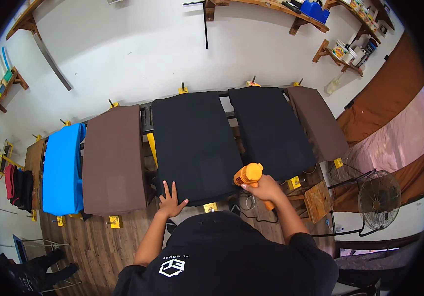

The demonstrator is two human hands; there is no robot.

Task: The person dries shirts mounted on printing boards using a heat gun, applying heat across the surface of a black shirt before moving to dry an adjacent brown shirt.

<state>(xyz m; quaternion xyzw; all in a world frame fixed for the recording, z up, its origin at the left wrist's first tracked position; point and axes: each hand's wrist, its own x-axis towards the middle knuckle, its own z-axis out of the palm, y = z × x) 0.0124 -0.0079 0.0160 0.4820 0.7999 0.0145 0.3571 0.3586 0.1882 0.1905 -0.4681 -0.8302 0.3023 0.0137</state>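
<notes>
My right hand (265, 189) is wrapped round the handle of an orange heat gun (249, 172). The tool is over the front right corner of a black T-shirt (194, 143), which is stretched flat over a board. On that shirt's front left corner lies my left hand (172, 200), fingers spread and holding nothing. Another black shirt (271, 133) covers the board just right of the heat gun. To the left of my left hand is a brown shirt (113, 160) on its own board.
A blue shirt (64, 167) and a second brown shirt (317, 123) cover the outer boards. Yellow clamps (115, 221) stick out along the board ends. At the right stand a round fan (379, 199) and a wooden stool (317, 201). Cables (258, 217) trail below the heat gun.
</notes>
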